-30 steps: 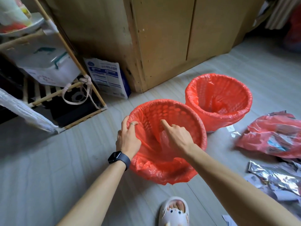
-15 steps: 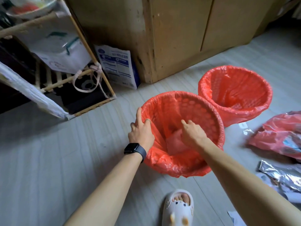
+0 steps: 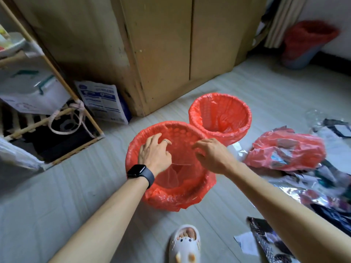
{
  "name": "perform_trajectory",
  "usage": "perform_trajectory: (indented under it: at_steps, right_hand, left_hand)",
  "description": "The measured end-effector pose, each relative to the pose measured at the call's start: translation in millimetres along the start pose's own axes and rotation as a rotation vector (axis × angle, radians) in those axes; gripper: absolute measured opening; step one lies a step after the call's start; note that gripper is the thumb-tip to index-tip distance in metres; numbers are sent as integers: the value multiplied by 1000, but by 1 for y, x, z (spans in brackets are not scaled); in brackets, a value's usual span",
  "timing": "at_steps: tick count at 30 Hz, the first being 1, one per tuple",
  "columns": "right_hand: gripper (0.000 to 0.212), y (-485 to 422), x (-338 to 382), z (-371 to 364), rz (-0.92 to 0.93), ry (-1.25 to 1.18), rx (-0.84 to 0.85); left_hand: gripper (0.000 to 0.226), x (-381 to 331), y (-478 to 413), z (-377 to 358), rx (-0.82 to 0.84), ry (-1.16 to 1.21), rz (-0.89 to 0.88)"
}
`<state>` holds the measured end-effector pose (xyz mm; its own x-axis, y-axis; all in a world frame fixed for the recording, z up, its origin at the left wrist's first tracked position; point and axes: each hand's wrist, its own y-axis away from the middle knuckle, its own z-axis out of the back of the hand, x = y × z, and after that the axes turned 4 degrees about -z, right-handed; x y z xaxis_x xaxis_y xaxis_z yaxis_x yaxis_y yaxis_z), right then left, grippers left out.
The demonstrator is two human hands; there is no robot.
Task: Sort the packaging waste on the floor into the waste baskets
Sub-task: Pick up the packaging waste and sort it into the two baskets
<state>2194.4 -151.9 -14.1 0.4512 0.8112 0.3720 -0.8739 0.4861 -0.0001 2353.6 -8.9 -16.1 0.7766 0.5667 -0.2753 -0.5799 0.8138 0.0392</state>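
Two waste baskets lined with red bags stand on the floor: the near basket (image 3: pixel 171 200) in the middle and the far basket (image 3: pixel 220 114) just behind it to the right. A clear plastic piece (image 3: pixel 174 173) lies inside the near one. My left hand (image 3: pixel 153 152) hovers over its left rim with fingers spread and loosely bent, holding nothing. My right hand (image 3: pixel 212 156) hangs over its right rim, fingers drooping, also holding nothing. Packaging waste lies to the right: a red plastic bag (image 3: pixel 284 152), silver foil wrappers (image 3: pixel 303 194) and a dark wrapper (image 3: pixel 269 238).
A wooden cabinet (image 3: pixel 171 54) stands behind the baskets. A bamboo rack (image 3: pixel 57 120) and a blue-and-white package (image 3: pixel 102 103) are at the left. A third red-lined bin (image 3: pixel 307 44) sits at the far right. My slippered foot (image 3: pixel 186 242) is below the near basket.
My right hand has come up out of the near basket. My left hand has moved from the outer rim to over the opening. The view has tilted up and right.
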Motion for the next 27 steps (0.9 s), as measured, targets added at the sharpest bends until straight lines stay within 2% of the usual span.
perform_trajectory:
  at_steps: [8, 14, 18, 21, 27]
  right_hand:
    - [28, 126, -63, 93, -237, 8, -106]
    - [28, 231, -124, 100, -431, -72, -220]
    - [29, 283, -159, 84, -576, -132, -248]
    - [29, 308, -182, 58, -675, -152, -179]
    - [36, 331, -204, -20, -781, -165, 92]
  left_hand:
    - [38, -129, 24, 9, 10, 23, -395]
    - [44, -236, 53, -26, 213, 35, -651]
    - [41, -280, 58, -70, 362, -3, -724]
    - [38, -294, 57, -110, 463, -42, -735]
    - [41, -284, 66, -198, 694, -156, -750]
